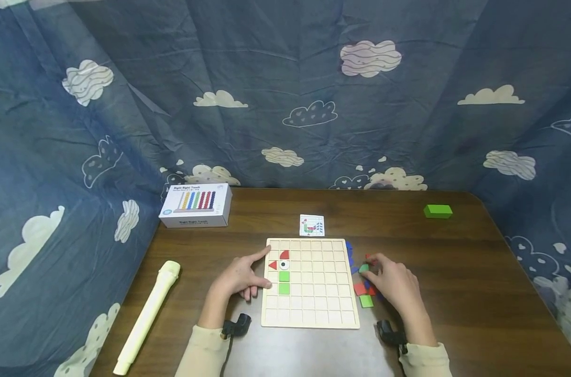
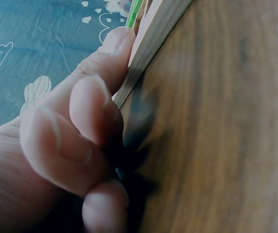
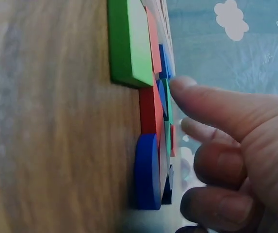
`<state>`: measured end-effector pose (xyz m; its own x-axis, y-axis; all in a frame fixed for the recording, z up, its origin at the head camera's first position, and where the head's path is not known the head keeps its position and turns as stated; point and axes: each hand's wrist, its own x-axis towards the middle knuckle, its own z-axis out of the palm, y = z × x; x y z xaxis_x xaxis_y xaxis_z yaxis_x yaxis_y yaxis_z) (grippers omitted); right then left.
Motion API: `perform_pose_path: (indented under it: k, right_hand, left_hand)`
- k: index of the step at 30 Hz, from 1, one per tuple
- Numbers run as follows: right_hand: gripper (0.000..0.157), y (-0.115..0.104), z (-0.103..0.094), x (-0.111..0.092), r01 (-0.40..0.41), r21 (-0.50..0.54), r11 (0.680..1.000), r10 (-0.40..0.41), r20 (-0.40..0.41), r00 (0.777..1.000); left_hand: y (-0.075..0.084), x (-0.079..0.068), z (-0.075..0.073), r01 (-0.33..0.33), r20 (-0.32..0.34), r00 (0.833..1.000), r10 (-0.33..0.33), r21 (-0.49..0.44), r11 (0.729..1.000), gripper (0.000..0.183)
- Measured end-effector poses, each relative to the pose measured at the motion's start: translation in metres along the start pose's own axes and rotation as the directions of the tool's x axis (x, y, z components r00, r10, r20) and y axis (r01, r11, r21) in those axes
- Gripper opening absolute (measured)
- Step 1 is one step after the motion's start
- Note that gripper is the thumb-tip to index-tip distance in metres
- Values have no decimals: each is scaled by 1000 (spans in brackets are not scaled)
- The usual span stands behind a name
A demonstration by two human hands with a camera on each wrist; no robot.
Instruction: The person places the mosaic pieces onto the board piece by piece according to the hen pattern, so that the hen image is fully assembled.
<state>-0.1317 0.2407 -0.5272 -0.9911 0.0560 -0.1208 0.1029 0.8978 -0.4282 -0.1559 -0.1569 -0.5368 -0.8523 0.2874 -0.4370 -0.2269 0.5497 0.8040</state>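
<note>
Wooden grid board [image 1: 323, 305] lies before me, near edge running left-right, its red triangle [image 1: 273, 265] pointing left; my left hand [image 1: 237, 276] spans one side, thumb and forefinger spread; my right hand [image 1: 396, 281] arches, fingertips parted, over coloured pieces [image 1: 366, 301].

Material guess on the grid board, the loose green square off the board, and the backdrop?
Grid board: probably wood, matte; pale tan with streaks along its edge in the left wrist view.
Loose green square: painted wood or plastic, can't tell; smooth, evenly coloured, crisp edges.
Backdrop: looks like fabric, matte, printed; soft creases and folds.
</note>
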Motion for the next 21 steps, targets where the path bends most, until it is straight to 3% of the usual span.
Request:
perform_pose_path:
  k: [5, 14, 21]
  right_hand:
    - [58, -2, 1, -1, -45, -7, 999, 45, 3, 999]
    - [42, -1, 2, -1, -10, -26, 1000, 10, 3, 1000]
    - [45, -1, 0, 0, -13, -9, 1000, 13, 11, 1000]
  left_hand:
    - [1, 0, 0, 1, 1, 1000, -1, -3, 1000, 103]
    - [2, -1, 1, 17, -1, 1000, -17, 3, 1000, 102]
    - [3, -2, 0, 29, -5, 1000, -29, 6, 1000, 102]
